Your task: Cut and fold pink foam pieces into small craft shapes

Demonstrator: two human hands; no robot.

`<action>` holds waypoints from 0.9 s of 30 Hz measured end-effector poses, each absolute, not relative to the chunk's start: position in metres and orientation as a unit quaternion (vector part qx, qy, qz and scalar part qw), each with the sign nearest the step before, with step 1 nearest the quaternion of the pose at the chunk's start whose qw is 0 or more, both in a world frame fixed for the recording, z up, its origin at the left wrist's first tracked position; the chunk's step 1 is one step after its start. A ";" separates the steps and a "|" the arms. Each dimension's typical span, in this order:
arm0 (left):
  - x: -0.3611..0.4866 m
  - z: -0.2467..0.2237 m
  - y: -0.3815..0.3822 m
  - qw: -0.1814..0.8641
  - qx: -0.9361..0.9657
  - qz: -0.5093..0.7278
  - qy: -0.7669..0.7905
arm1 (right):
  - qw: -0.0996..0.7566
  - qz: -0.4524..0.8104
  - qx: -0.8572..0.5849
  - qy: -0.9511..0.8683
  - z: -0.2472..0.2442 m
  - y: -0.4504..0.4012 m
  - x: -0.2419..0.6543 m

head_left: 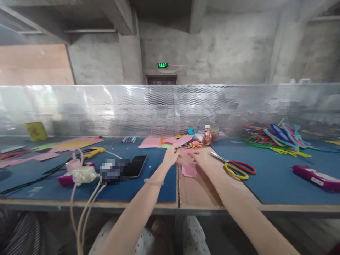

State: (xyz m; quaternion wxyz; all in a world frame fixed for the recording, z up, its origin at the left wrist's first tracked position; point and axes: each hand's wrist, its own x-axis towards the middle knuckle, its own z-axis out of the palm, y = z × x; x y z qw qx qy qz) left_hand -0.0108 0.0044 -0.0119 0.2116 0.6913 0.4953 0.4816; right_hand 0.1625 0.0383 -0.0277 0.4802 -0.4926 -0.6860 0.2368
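Observation:
My left hand (171, 156) reaches to the middle of the table, beside pink paper sheets (150, 142); whether its fingers hold anything is too small to tell. My right hand (199, 156) is just to its right, fingers stretched forward over the bare wooden strip. A small pink paper square (188, 170) lies on the wood between my forearms. Scissors with red and yellow handles (236, 170) rest open beside my right forearm. Colourful craft pieces (195, 144) and a small bottle (207, 135) stand beyond my hands.
On the left are a black phone (138, 166), a hair-tie-like cord bundle (83, 175), a yellow tool (94, 152) and pink paper. At the right lie a heap of coloured strips (265, 140) and a purple tool (316, 177). A perforated metal screen (119, 109) closes the back.

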 end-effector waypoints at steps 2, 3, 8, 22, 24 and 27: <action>-0.011 -0.014 0.003 0.177 0.703 0.462 0.510 | 0.458 0.161 -0.486 -0.727 -0.026 0.034 0.162; -0.011 -0.015 0.002 0.152 0.715 0.444 0.517 | 0.445 0.117 -0.482 -0.745 -0.025 0.032 0.162; -0.005 -0.014 -0.003 0.032 0.788 0.324 0.523 | 0.414 -0.017 -0.487 -0.769 -0.023 0.028 0.161; -0.003 -0.027 0.016 0.331 0.711 0.376 0.494 | 0.459 0.111 -0.526 -0.708 -0.020 0.033 0.155; -0.007 -0.027 0.016 0.380 0.682 0.403 0.478 | 0.459 0.165 -0.530 -0.693 -0.020 0.033 0.156; -0.011 -0.023 0.017 0.393 0.672 0.429 0.458 | 0.460 0.210 -0.514 -0.693 -0.018 0.029 0.158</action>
